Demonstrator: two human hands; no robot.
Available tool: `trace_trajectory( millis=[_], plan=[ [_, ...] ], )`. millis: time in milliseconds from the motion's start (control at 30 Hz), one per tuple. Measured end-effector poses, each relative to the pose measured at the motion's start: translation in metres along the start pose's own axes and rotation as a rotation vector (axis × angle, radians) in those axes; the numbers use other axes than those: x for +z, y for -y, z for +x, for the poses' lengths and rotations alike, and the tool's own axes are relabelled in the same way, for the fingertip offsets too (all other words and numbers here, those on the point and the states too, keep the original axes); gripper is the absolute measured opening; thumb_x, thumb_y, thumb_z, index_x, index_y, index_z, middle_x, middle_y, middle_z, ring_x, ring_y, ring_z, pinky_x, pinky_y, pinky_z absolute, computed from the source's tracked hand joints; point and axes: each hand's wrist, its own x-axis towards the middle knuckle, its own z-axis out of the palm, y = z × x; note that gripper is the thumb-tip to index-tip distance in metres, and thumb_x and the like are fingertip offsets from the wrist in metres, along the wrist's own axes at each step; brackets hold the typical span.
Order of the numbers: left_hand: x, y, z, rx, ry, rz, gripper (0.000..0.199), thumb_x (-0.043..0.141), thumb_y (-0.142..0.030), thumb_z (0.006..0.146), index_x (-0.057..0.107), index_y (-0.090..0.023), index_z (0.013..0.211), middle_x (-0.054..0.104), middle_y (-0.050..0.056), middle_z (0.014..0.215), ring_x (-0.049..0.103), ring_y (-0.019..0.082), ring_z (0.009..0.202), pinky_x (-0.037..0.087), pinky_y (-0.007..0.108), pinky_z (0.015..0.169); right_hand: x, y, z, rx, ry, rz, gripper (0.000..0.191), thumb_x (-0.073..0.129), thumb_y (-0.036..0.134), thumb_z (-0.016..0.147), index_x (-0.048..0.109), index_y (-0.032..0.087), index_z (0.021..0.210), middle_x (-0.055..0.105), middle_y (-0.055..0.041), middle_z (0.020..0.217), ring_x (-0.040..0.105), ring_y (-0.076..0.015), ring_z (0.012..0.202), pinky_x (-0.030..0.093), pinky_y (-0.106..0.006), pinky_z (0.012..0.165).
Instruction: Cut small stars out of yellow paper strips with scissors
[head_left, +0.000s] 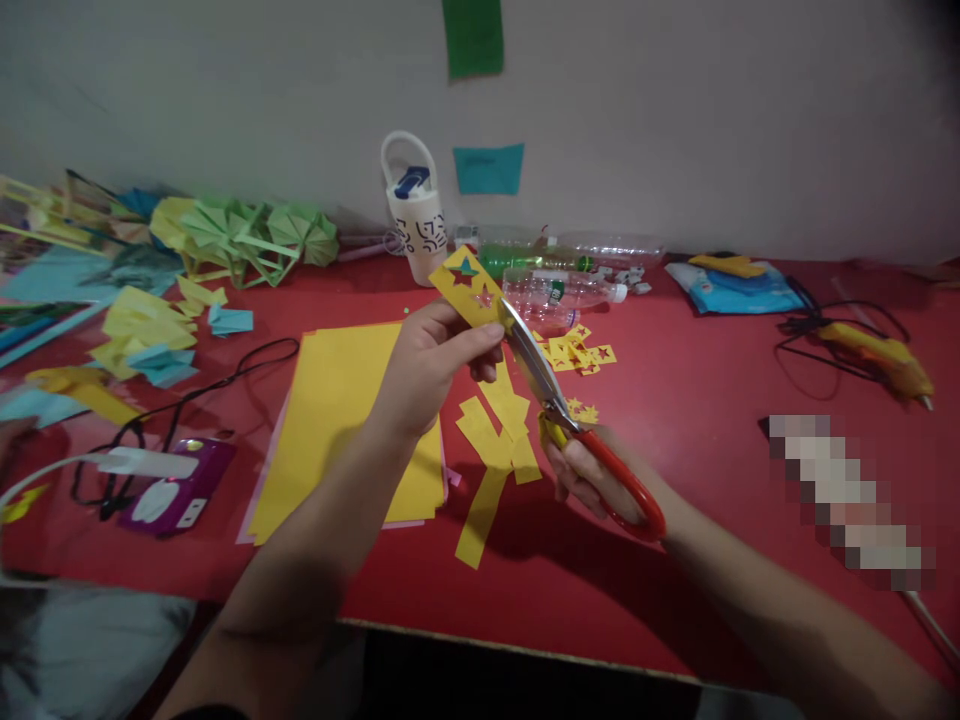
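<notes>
My left hand (431, 365) pinches a yellow paper strip (457, 290) with star-shaped holes in it, held up above the table. In my right hand (589, 475) is a pair of scissors (551, 395) with red handles. Their blades point up and to the left, with the tips at the strip's right edge. Below both hands lie plain yellow paper strips (484, 515). Small yellow pieces with star cutouts (577, 352) and some cut-out stars (583, 411) lie behind the scissors.
A stack of yellow paper (337, 410) lies left of the strips. Plastic bottles (559, 290) and a white tumbler (416, 225) stand or lie near the wall. Right are a glue gun (874, 360) and a blue packet (739, 288); left, a purple power strip (180, 485) and folded paper (247, 235).
</notes>
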Motion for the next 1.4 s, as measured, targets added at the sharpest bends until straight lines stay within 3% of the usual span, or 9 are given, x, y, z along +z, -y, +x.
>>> trace_trajectory(
  millis=[467, 900, 1400],
  plan=[
    [0.001, -0.002, 0.000, -0.024, 0.006, 0.017, 0.011, 0.067, -0.026, 0.073, 0.060, -0.017, 0.070, 0.060, -0.003, 0.056, 0.056, 0.008, 0.048, 0.050, 0.020, 0.047, 0.001, 0.002, -0.001, 0.069, -0.050, 0.048, 0.056, 0.053, 0.076, 0.082, 0.044, 0.024, 0.068, 0.035, 0.0126, 0.038, 0.030, -0.0060, 0.027, 0.038, -0.026, 0.036],
    [-0.003, -0.009, 0.002, -0.040, -0.020, 0.013, 0.008, 0.066, -0.022, 0.070, 0.058, -0.018, 0.069, 0.059, -0.004, 0.055, 0.055, 0.008, 0.048, 0.049, 0.020, 0.046, -0.003, 0.003, 0.000, 0.109, -0.061, -0.010, 0.058, 0.052, 0.080, 0.079, 0.041, 0.025, 0.065, 0.031, 0.0131, 0.038, 0.029, -0.0062, 0.028, 0.044, -0.027, 0.039],
    [-0.010, -0.010, 0.004, 0.022, -0.066, 0.038, 0.011, 0.063, -0.022, 0.072, 0.054, -0.019, 0.067, 0.057, -0.004, 0.055, 0.054, 0.007, 0.047, 0.048, 0.019, 0.047, -0.009, 0.005, 0.001, 0.108, -0.004, -0.042, 0.056, 0.056, 0.075, 0.081, 0.040, 0.023, 0.064, 0.036, 0.0100, 0.044, 0.037, -0.0067, 0.035, 0.043, -0.024, 0.041]
  ],
)
